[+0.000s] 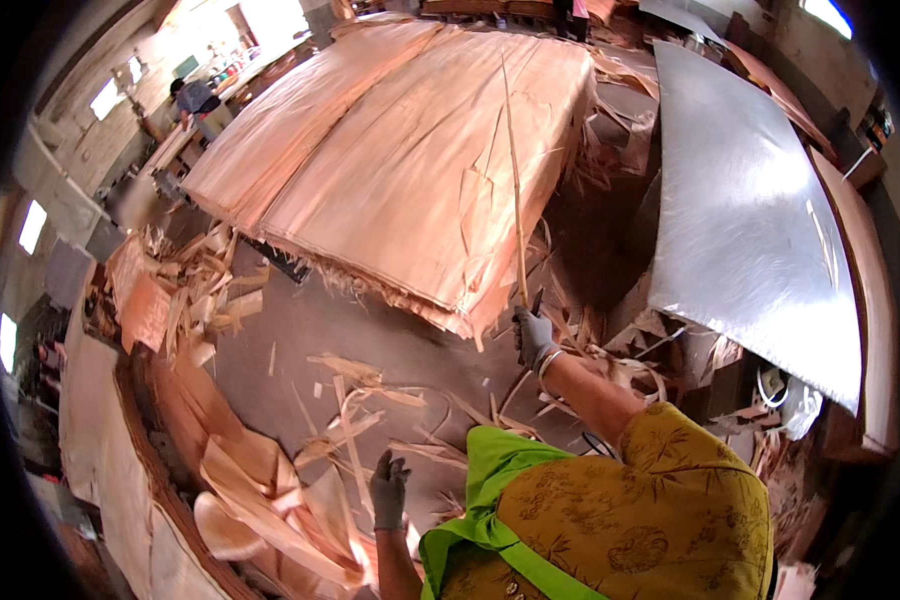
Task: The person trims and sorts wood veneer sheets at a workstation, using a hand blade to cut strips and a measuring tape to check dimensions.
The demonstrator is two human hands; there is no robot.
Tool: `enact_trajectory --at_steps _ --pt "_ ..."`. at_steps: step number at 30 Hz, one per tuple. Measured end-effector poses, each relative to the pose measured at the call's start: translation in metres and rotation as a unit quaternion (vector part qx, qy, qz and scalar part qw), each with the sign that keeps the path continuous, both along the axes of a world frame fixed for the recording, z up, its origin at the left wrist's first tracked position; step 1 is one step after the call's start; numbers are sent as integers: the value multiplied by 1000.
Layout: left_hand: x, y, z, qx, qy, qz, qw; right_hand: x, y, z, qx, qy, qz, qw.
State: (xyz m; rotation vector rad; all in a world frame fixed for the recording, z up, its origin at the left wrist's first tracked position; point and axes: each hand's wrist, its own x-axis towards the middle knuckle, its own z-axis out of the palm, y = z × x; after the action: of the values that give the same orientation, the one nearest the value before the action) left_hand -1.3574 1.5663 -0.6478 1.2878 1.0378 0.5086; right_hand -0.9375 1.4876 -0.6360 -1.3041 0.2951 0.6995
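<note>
In a grey glove, my right hand (535, 336) is closed round the near end of a long thin stick (517, 190). The stick reaches away over a big stack of reddish wood veneer sheets (390, 150), close to its right side. A small dark piece juts up from the same hand, too small to name. My left hand (389, 488), also gloved, hangs low by my side with its fingers slightly bent and apart, and nothing shows in it. Below it and to its left lie loose veneer sheets (270, 490).
Torn veneer strips (355, 430) litter the floor. To the right stands a broad shiny metal-topped table (750, 220). A scrap heap (200, 290) lies left of the stack, and another veneer stack (120, 470) curves along the left. A person (200, 103) bends over a bench far left.
</note>
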Motion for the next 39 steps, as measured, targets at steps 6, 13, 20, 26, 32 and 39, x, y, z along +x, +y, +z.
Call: enact_trajectory --at_steps 6,13,20,26,32,39 --pt "112 185 18 68 22 -165 984 -7 125 -42 -23 5 -55 998" --pt "234 353 12 -41 12 -253 967 -61 302 -55 -24 -125 165 978" --pt "263 497 28 71 207 -290 932 -25 399 27 -71 -77 375 921" --pt "185 629 -42 176 107 -269 941 35 368 -57 -123 106 72 984" --pt "266 710 -59 102 113 -283 947 14 342 -146 -273 86 -92 954" --pt "367 751 -108 -102 105 -255 956 68 409 -185 -523 -22 56 850"
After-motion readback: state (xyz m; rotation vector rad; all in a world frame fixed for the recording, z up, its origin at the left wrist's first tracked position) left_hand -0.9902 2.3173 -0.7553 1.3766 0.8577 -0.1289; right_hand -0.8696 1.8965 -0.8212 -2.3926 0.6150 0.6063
